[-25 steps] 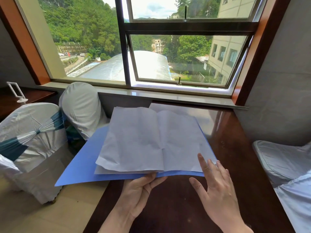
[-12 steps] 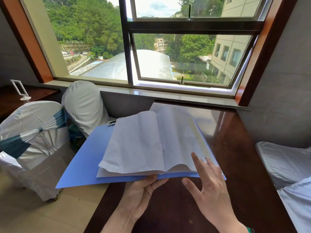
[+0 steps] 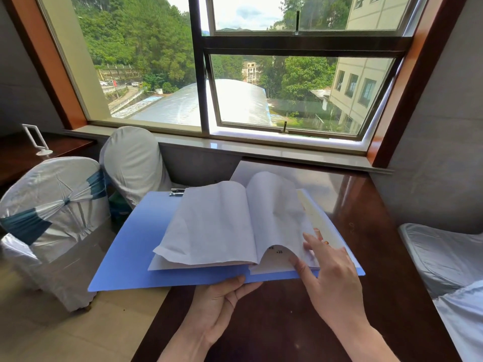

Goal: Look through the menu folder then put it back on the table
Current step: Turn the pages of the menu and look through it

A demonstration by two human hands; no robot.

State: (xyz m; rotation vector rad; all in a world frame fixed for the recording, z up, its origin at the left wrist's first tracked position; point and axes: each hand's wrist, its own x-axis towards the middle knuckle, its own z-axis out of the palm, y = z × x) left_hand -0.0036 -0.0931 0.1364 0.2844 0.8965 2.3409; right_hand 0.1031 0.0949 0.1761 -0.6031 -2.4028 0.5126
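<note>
The blue menu folder (image 3: 136, 246) lies open above the dark wooden table (image 3: 366, 257), its left half jutting out past the table's left edge. White pages (image 3: 217, 220) are spread across it. My left hand (image 3: 219, 304) grips the folder's near edge from underneath, thumb on top. My right hand (image 3: 329, 278) pinches the lower corner of the right-hand page (image 3: 277, 212), which arches upward and shows print beneath. A metal clip (image 3: 176, 192) sits at the folder's far edge.
Two white-covered chairs (image 3: 52, 212) (image 3: 133, 158) stand to the left, one with a teal sash. Another covered seat (image 3: 444, 257) is on the right. A windowsill (image 3: 261, 150) runs behind the table. A white sign holder (image 3: 36, 139) stands on the far-left table.
My right hand has slid under the right-hand page and lifted it, so the page now bulges up from the stack. The left hand keeps its hold on the folder's edge.
</note>
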